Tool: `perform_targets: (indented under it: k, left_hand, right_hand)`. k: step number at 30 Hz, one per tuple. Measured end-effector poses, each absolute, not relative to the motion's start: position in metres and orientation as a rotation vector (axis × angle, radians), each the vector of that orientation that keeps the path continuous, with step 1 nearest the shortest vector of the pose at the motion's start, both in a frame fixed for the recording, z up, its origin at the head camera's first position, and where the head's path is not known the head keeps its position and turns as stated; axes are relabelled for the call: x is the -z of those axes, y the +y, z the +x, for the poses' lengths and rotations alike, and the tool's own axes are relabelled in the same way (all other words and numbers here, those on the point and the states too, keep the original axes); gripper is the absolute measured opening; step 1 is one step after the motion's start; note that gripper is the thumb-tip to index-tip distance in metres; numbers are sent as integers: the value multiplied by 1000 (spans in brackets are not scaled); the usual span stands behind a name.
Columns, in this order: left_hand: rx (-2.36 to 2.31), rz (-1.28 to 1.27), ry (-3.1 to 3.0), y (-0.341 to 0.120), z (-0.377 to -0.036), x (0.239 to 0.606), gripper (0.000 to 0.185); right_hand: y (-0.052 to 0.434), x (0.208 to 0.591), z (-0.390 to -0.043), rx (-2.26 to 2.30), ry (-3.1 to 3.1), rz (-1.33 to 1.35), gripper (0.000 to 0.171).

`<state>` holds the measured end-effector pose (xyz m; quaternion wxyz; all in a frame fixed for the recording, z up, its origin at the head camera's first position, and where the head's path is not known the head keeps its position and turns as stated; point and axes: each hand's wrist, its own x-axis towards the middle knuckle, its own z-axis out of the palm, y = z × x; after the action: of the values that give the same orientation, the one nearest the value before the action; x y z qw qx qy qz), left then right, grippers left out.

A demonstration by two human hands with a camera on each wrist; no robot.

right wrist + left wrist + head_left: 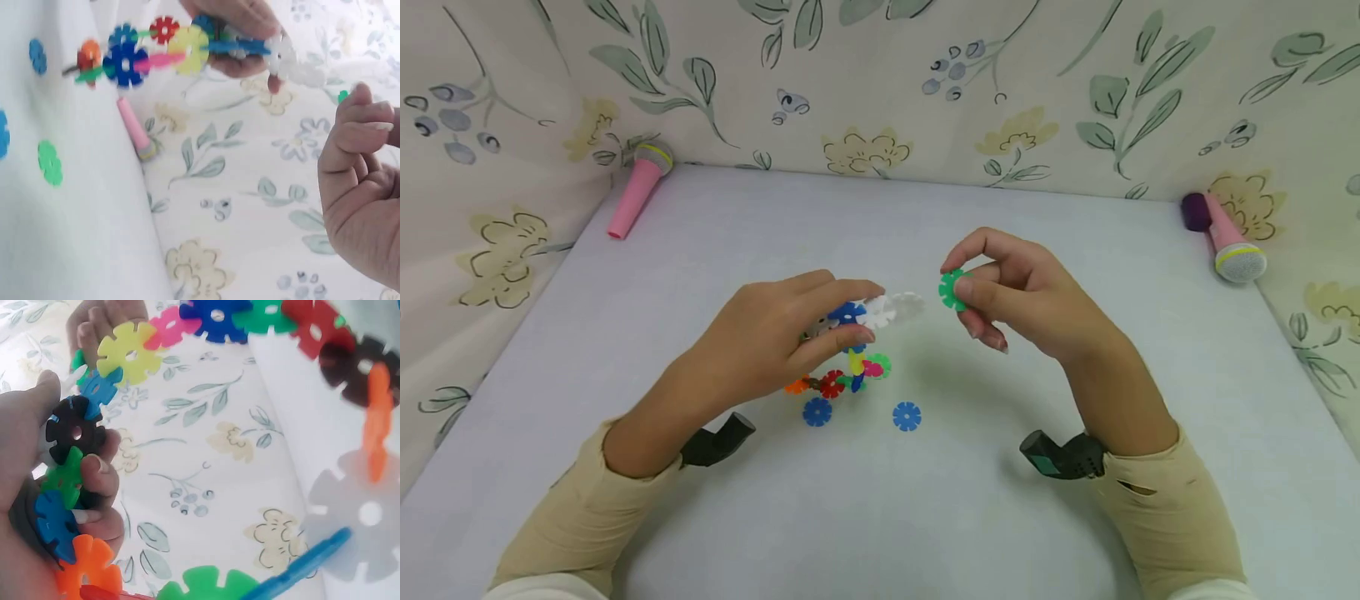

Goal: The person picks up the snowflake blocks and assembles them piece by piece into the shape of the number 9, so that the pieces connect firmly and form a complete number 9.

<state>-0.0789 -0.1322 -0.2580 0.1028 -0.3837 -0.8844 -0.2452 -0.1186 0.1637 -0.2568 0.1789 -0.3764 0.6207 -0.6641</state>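
In the head view my left hand (pixel 767 325) holds a linked chain of coloured notched plastic discs between thumb and fingers. White discs (pixel 880 313) stick out past its fingertips toward the right hand. The left wrist view shows the chain curving as a loop, with a yellow disc (pixel 130 354) and a black disc (pixel 76 432) beside the fingers. My right hand (pixel 1026 292) pinches a single green disc (pixel 951 290), slightly apart from the white ones. Two loose blue discs, one left (pixel 817 412) and one right (pixel 907 416), lie on the table below.
A pink toy microphone (pixel 638 190) lies at the table's far left corner, another (pixel 1232 242) at the right edge beside a dark purple object (pixel 1195 212). Floral cloth (pixel 865 92) hangs behind the white table (pixel 925 517). A green disc (pixel 50 163) lies on the table.
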Motion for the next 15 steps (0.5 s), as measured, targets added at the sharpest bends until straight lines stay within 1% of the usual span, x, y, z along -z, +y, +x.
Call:
perform_targets:
  k: [2, 5, 15]
  left_hand:
    - [686, -1126, -2570, -132, -79, 259, 46]
    - [652, -1136, -2526, -132, -79, 260, 48]
    - [561, -1130, -2478, -131, -77, 259, 51]
  right_hand:
    - [162, 255, -115, 1898, 1702, -1010, 15]
    - [158, 253, -111, 1890, 1684, -981, 16]
    - [149, 253, -103, 1906, 1857, -871, 10]
